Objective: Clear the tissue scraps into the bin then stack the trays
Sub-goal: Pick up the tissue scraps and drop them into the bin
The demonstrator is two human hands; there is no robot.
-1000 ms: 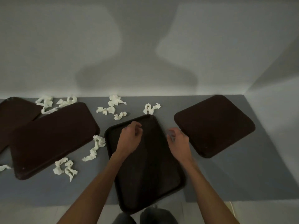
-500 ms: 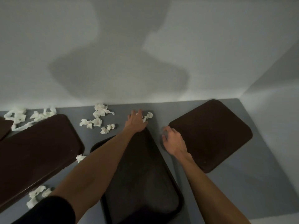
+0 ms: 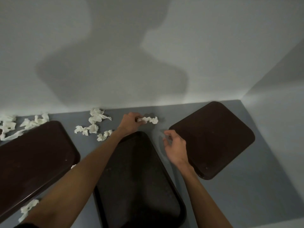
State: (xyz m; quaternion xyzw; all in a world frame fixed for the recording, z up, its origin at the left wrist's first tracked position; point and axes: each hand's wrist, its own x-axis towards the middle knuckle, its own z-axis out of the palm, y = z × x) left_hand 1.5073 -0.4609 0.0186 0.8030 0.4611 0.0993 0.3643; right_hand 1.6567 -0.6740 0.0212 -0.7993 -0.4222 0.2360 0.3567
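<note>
At the table's far edge, just beyond the middle tray, the left hand pinches a crumpled tissue scrap, likely feather-light, limp and easily torn, best bunched whole; the right hand hangs loosely curled, empty.

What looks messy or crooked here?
Torn white tissue scraps lie scattered over the grey tabletop, behind and between the trays. The left tray, middle tray and right tray sit apart at different angles, unstacked. The left hand pinches one scrap.
</note>
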